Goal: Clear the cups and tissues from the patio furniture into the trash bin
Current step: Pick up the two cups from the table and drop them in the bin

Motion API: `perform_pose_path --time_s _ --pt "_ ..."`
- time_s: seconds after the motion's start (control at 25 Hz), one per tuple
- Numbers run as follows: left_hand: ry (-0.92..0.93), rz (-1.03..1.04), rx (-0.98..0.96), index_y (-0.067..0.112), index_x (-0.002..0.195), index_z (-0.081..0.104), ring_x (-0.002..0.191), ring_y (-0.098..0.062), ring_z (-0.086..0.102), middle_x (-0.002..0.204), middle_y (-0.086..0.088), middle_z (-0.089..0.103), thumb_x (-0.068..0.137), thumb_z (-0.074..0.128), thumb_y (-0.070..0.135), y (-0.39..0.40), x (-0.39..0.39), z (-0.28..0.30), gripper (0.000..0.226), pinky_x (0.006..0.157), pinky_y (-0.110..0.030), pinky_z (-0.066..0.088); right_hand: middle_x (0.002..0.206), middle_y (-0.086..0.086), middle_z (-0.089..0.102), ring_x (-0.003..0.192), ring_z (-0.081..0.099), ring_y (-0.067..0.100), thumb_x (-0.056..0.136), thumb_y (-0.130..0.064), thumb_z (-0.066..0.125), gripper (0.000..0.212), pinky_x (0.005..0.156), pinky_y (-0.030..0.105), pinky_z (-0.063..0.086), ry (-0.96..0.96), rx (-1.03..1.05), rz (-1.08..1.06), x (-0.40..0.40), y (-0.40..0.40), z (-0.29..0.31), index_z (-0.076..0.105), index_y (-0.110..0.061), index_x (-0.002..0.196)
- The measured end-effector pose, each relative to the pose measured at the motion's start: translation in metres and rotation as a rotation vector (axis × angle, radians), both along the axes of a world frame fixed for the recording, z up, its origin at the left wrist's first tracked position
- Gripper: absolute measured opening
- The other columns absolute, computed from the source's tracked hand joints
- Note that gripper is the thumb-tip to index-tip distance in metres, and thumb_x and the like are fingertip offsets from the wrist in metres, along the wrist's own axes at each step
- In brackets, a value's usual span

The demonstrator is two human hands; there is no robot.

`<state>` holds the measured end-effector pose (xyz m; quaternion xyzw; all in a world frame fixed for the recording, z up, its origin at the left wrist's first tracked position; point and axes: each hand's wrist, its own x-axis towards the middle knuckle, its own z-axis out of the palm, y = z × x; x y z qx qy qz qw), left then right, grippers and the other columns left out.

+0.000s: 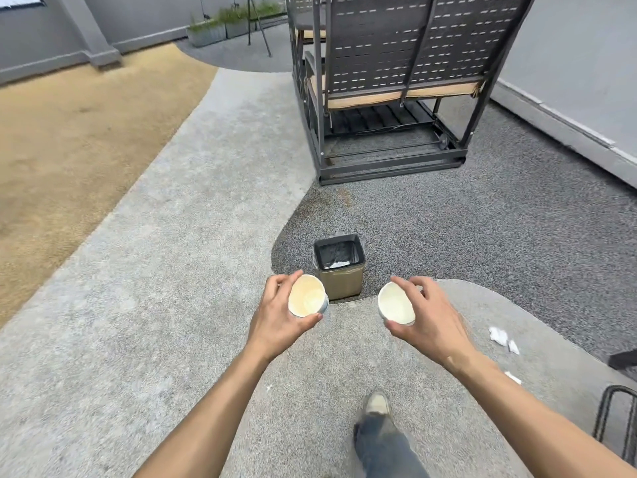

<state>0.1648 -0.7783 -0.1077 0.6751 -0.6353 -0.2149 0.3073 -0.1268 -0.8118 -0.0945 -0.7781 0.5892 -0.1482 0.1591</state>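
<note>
My left hand (pixel 275 315) grips a white paper cup (pixel 306 295) by its rim and side; the inside looks stained yellowish. My right hand (pixel 427 315) grips a second white paper cup (pixel 396 302), its inside pale and empty. Both cups are held out in front of me, just short of a small square trash bin (pixel 341 282) with a black liner. The bin stands on the ground between and beyond my hands, and something white lies in its bottom. Crumpled white tissues (pixel 501 338) lie on the ground to the right.
A dark metal patio swing seat (pixel 389 81) with a tan cushion stands beyond the bin. A grey wall (pixel 568 74) runs along the right. A black wire frame (pixel 617 422) shows at the lower right. My shoe and trouser leg (pixel 379 426) are below. Planters (pixel 213 29) sit far back.
</note>
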Motion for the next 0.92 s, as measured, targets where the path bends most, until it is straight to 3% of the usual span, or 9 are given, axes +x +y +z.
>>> perform_pose_path --time_s 0.36,0.52,0.8,0.92 --pt "-0.065 0.053 0.07 0.045 0.135 0.037 0.105 -0.006 0.047 0.119 0.023 0.028 0.062 0.081 0.053 -0.176 -0.013 -0.004 0.086 0.08 -0.029 0.048 0.131 -0.003 0.039 0.118 0.043 0.019 0.07 -0.051 0.072 0.082 0.088 0.037 0.046 -0.017 0.031 0.033 -0.001 -0.197 -0.021 0.034 -0.037 0.141" --pt "-0.067 0.1 0.106 0.045 0.137 0.036 0.107 -0.006 0.045 0.125 0.018 0.031 0.064 0.081 0.05 -0.244 -0.02 -0.003 0.086 0.081 -0.028 0.045 0.129 -0.005 0.039 0.116 0.044 0.016 0.07 -0.053 0.071 0.081 0.083 0.036 0.046 -0.012 0.047 0.062 -0.003 -0.276 -0.021 0.034 -0.039 0.14" --pt "-0.058 0.14 0.175 0.041 0.138 0.035 0.107 -0.007 0.044 0.126 0.015 0.031 0.064 0.082 0.05 -0.332 -0.007 -0.019 0.088 0.084 -0.03 0.045 0.127 -0.007 0.037 0.113 0.044 0.015 0.069 -0.055 0.069 0.081 0.078 0.03 0.044 -0.002 0.102 0.087 0.012 -0.366 -0.036 0.031 -0.041 0.139" --pt "-0.049 0.121 0.195 0.04 0.139 0.035 0.108 -0.008 0.045 0.127 0.013 0.032 0.064 0.083 0.048 -0.371 0.008 -0.031 0.089 0.083 -0.03 0.047 0.13 -0.007 0.036 0.115 0.044 0.014 0.07 -0.056 0.069 0.082 0.083 0.036 0.048 0.013 0.131 0.07 0.028 -0.402 -0.045 0.029 -0.041 0.14"
